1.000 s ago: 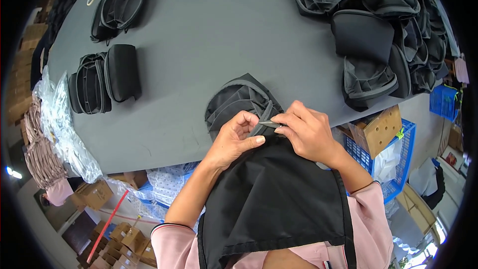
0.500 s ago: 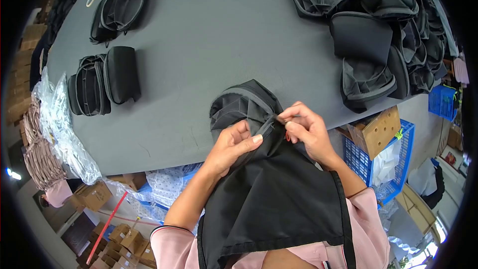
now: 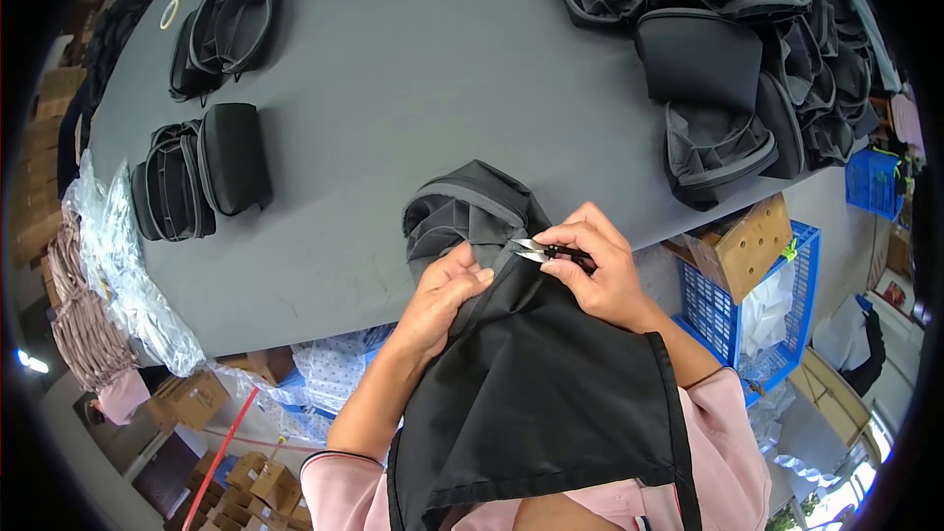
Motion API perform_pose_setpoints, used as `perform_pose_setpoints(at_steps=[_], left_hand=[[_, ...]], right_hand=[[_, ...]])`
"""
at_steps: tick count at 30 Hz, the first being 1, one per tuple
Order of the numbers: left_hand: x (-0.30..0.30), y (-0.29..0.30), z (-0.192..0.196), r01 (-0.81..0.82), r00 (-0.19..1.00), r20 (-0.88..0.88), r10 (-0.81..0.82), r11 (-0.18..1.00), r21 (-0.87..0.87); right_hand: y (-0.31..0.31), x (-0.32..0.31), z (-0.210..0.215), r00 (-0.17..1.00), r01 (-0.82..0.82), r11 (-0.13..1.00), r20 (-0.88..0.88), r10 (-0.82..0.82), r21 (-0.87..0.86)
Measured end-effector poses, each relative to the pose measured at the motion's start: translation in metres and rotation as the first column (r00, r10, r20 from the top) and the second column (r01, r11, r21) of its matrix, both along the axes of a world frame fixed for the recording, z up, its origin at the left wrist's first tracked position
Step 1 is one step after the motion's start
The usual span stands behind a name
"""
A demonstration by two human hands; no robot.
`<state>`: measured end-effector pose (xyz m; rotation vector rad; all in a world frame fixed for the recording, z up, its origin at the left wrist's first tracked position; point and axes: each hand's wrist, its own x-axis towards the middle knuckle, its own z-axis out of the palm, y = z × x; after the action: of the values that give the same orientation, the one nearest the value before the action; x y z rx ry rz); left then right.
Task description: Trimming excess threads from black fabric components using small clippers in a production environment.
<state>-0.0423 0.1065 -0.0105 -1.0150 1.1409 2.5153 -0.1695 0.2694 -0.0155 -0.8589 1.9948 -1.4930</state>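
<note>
Light: bright, even, daylight-like across the grey table (image 3: 413, 88).
Shadows: soft, short beneath the bags.
Focus: sharp at centre.
Edges: fisheye bending, black vignette ringed the frame.

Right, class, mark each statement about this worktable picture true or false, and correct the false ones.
1. The right hand holds small thread snips. True.
2. The left hand rests flat on the bare grey table. False: it pinches the black bag.
3. A heap of dark bags lies at the table's far right. True.
4. The blue crate stands on the table. False: it stands beside it, below the edge.
</note>
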Motion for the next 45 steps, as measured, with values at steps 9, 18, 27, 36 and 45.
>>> perform_pose_setpoints(at_steps=[9, 18, 27, 36, 45], left_hand=[[-0.005, 0.003, 0.007, -0.021, 1.0, 0.002, 0.021, 0.999, -0.028], [-0.013, 0.013, 0.021, 0.004, 0.998, -0.057, -0.009, 0.997, -0.079], [0.002, 0.012, -0.003, 0.139, 0.986, -0.061, -0.157, 0.963, -0.231], [-0.014, 0.016, 0.014, -0.044, 0.995, -0.095, 0.03, 0.989, -0.142], [-0.021, 0.006, 0.019, -0.423, 0.905, -0.061, 0.42, 0.906, -0.036]], right_hand=[[0.001, -0.003, 0.014, 0.969, 0.043, 0.999, -0.244, -0.04, 0.007], [-0.011, -0.029, 0.02, 0.975, -0.118, 0.993, 0.187, 0.117, -0.003], [-0.017, -0.008, 0.0, 0.827, 0.026, 0.997, 0.562, 0.021, -0.077], [-0.009, -0.018, 0.022, 0.995, -0.002, 0.995, -0.099, 0.012, 0.101], [-0.023, -0.016, 0.024, 0.997, -0.077, 0.996, 0.005, 0.078, -0.035]])
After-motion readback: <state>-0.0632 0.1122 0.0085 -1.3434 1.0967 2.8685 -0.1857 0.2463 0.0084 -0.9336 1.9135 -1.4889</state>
